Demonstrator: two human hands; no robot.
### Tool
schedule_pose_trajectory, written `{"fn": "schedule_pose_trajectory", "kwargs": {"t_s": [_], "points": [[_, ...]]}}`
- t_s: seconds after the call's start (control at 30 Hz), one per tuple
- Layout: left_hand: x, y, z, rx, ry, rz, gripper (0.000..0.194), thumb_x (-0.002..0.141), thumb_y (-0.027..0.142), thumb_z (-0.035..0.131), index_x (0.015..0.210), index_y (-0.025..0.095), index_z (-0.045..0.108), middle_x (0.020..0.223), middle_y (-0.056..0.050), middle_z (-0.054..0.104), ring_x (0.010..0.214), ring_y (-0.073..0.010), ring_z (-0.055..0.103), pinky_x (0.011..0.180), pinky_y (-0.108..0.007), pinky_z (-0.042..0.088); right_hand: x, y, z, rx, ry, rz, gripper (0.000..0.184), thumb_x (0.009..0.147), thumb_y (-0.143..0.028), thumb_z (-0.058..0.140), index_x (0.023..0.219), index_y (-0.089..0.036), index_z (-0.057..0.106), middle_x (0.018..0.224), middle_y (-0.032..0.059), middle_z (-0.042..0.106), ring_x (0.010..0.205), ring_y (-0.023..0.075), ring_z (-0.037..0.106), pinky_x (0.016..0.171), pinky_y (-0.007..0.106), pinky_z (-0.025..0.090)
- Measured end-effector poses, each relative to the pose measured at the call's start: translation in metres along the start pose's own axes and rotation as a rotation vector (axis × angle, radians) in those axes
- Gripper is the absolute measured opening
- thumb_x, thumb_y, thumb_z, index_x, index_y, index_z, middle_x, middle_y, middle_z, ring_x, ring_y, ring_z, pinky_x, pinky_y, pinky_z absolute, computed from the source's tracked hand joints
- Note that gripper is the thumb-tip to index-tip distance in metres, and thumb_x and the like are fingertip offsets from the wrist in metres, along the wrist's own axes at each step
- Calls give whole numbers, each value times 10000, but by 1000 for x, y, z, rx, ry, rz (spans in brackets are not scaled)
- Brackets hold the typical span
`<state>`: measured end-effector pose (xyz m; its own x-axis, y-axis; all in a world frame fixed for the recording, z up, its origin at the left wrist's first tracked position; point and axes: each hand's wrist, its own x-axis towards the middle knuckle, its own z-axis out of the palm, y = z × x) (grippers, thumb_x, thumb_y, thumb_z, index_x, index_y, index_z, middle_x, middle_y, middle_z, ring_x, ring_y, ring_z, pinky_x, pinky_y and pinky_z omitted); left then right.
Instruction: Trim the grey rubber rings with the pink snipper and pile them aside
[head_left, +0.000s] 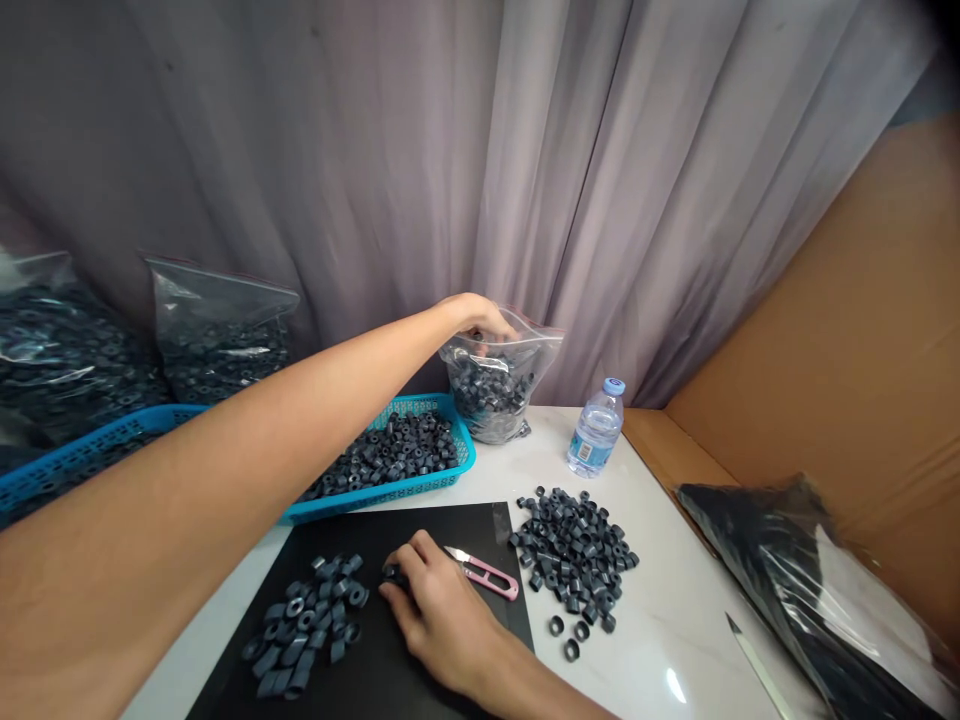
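My left hand (491, 322) reaches over into the mouth of a clear zip bag (487, 425) of small dark grey rings; its fingertips are partly hidden by the plastic, so I cannot tell what they hold. My right hand (442, 610) rests on a black mat (390, 675), fingers curled round a small dark grey plastic ring (395, 575), mostly covered. Just right of that hand lie pink thread snips (487, 577). A loose heap of dark grey rings (311, 620) is on the mat to the left. Another heap of rings (574, 550) spreads on the white table.
A blue basket (469, 450) of rings stands behind the mat, with a second blue basket (37, 475) at left. Filled bags (225, 340) stand behind. Right are a water bottle (596, 430), a pointed knife-like tool (757, 665) and a dark plastic package (795, 580).
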<state>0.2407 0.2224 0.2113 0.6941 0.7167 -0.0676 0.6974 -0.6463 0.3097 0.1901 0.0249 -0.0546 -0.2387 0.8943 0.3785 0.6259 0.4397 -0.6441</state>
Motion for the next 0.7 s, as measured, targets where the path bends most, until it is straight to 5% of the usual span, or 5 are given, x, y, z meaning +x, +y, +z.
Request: {"fn": "schedule_pose_trajectory", "kwargs": {"t_s": [0.3, 0.47, 0.57, 0.7], "points": [[-48, -16, -3, 12, 134, 267, 531, 988, 476, 325, 1137, 158, 723, 1284, -78, 658, 1138, -213, 568, 1019, -299, 375, -4, 3, 0, 101, 84, 29, 111, 969, -182, 530, 1070, -213, 564, 1030, 41, 580, 878, 185, 622, 804, 303, 522], [-87, -18, 9, 6, 424, 464, 452, 994, 405, 362, 1097, 135, 710, 959, -57, 681, 950, -212, 591, 937, -337, 387, -9, 4, 0, 166, 90, 43, 112, 974, -201, 519, 1061, -210, 589, 998, 44, 577, 878, 191, 589, 823, 323, 486], [-137, -29, 34, -75, 577, 509, 301, 978, 308, 439, 1067, 165, 688, 999, -38, 675, 944, -185, 579, 905, -307, 388, -11, 3, -2, 224, 97, 59, 113, 967, -229, 534, 1046, -208, 613, 965, 43, 578, 856, 191, 572, 810, 328, 477], [-217, -65, 97, -245, 488, 285, 214, 955, 341, 507, 919, 221, 680, 905, -4, 692, 824, -169, 605, 807, -277, 439, -9, 3, -6, 352, 110, 105, 154, 957, -299, 571, 1041, -198, 651, 861, 23, 586, 748, 167, 559, 715, 302, 481]]}}
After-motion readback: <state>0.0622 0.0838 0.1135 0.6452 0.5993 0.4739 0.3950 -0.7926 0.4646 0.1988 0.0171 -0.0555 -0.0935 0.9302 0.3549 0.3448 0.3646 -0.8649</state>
